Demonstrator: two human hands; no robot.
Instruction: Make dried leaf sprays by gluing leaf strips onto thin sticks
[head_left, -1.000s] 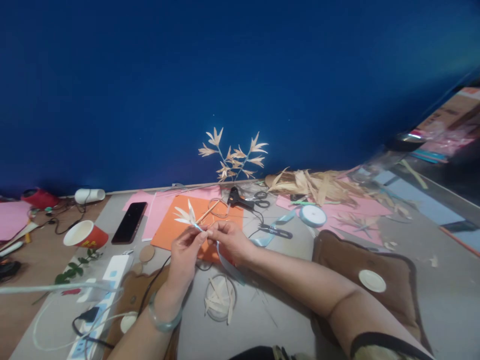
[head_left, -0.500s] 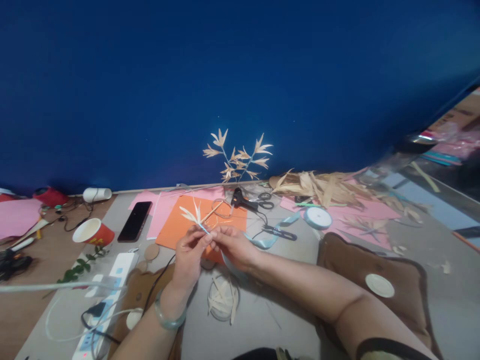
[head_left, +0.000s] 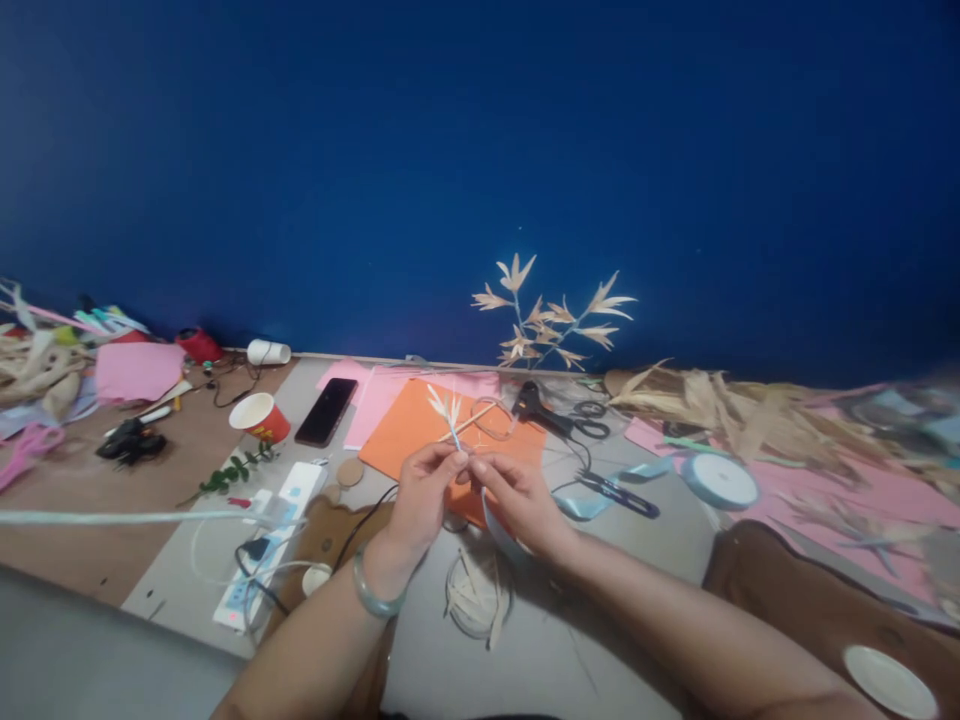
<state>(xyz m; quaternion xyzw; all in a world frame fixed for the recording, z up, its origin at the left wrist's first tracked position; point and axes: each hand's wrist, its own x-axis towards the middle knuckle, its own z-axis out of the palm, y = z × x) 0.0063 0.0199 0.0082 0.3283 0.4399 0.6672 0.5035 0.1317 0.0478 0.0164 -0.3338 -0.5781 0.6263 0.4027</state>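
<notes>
My left hand (head_left: 429,497) pinches the thin stem of a pale corn-husk flower (head_left: 445,404), its pointed petals up. Against it, fingertips nearly touching, my right hand (head_left: 520,497) is closed on a light blue ribbon (head_left: 491,519) at the stem. The ribbon trails down below the right palm. Fingers hide the exact spot where stem and ribbon meet. Beneath the hands lies an orange sheet (head_left: 397,437). Closer to me, a round clear dish (head_left: 480,625) holds strips of husk. Beyond the hands stands a branch of similar husk flowers (head_left: 559,315).
A black glue gun (head_left: 541,408), scissors (head_left: 592,420) and a ribbon spool (head_left: 721,481) lie to the right, with dried husks (head_left: 712,410) behind. Leftward are a phone (head_left: 327,411), a paper cup (head_left: 260,417) and a power strip (head_left: 274,540) with cords. Brown cushions (head_left: 780,590) flank my forearms.
The view has swung left, so everything sits farther right in the picture. Both hands keep their pinch on the flower stem and ribbon, with only small finger shifts.
</notes>
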